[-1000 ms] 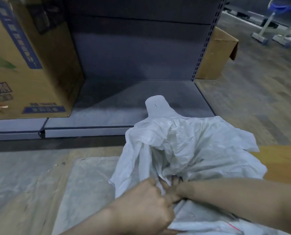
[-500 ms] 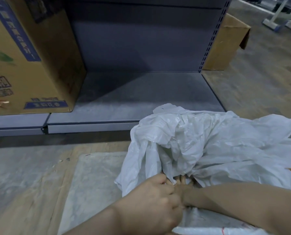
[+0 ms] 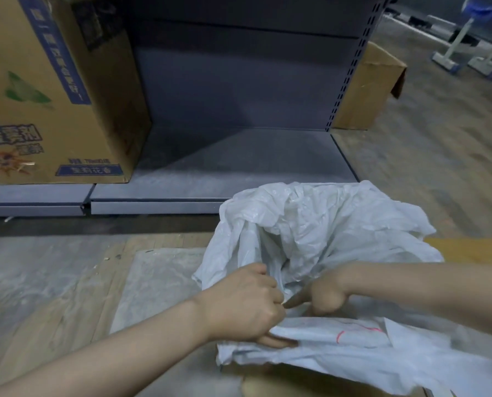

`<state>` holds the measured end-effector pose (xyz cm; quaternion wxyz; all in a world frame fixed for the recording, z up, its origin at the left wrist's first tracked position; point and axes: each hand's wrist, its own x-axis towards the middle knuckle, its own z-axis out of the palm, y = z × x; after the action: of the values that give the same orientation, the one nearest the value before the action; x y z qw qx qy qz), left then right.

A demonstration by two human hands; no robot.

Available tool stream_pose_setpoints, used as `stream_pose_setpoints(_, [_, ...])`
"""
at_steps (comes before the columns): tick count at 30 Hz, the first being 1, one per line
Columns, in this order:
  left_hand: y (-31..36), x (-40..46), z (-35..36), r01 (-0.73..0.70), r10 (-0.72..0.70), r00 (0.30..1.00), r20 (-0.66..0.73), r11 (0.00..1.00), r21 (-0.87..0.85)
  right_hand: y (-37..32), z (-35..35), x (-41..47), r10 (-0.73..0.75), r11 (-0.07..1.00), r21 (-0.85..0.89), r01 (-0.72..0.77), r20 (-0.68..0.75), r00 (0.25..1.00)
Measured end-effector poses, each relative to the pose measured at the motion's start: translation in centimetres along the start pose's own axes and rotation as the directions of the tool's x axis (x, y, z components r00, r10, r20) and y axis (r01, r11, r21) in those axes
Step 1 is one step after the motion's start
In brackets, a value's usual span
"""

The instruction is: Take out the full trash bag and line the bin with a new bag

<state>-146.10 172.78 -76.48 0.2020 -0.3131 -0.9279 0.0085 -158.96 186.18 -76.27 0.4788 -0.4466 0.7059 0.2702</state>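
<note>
A crumpled white plastic trash bag (image 3: 319,233) billows up in front of me, its mouth gathered near my hands. My left hand (image 3: 244,302) grips the near edge of the bag with curled fingers. My right hand (image 3: 325,296) is curled into the bag's folds just to the right of it, its fingertips hidden by plastic. A flatter white sheet with a red mark (image 3: 353,336) lies under my hands. Below it shows a brown cardboard edge (image 3: 310,382), which may be the bin; most of it is covered.
A low grey metal shelf (image 3: 239,161) stands ahead. On its left sits a large printed cardboard box (image 3: 53,96). A plain brown box (image 3: 368,87) stands behind the shelf's right upright. Blue-white frame legs (image 3: 453,55) are at the far right. A pale floor mat (image 3: 153,282) lies left of the bag.
My hands have drawn slightly apart on the bag's edge. The bag's raised top has sunk and spread to the right. The red-marked sheet now shows more.
</note>
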Motion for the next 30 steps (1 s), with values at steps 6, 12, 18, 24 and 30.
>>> stream_pose_setpoints(6, [-0.1,0.1,-0.4,-0.030,0.031,0.997,0.073,0.999,-0.010,1.2,2.8,-10.1,-0.148,0.968,0.131,0.213,-0.387,0.910])
stream_pose_setpoints(12, [0.3,0.3,-1.5,-0.043,0.045,0.997,0.056,0.998,-0.042,3.9,9.3,-11.5,-0.216,0.962,-0.270,0.038,-0.671,0.709])
stream_pose_setpoints(18, [1.2,-0.1,-1.0,-0.010,0.010,1.000,-0.003,1.000,0.023,4.7,11.6,-7.8,-0.272,0.954,-0.301,-0.011,-0.876,0.397])
stream_pose_setpoints(24, [0.6,-1.2,-1.8,0.016,-0.015,1.000,-0.026,0.999,0.038,5.2,12.0,-9.2,-0.252,0.967,-0.248,0.052,-0.921,0.298])
stream_pose_setpoints(30, [0.9,-2.1,-0.8,-0.020,0.020,1.000,-0.012,1.000,0.023,5.0,12.5,-8.2,-0.252,0.965,-0.260,0.021,-0.905,0.342])
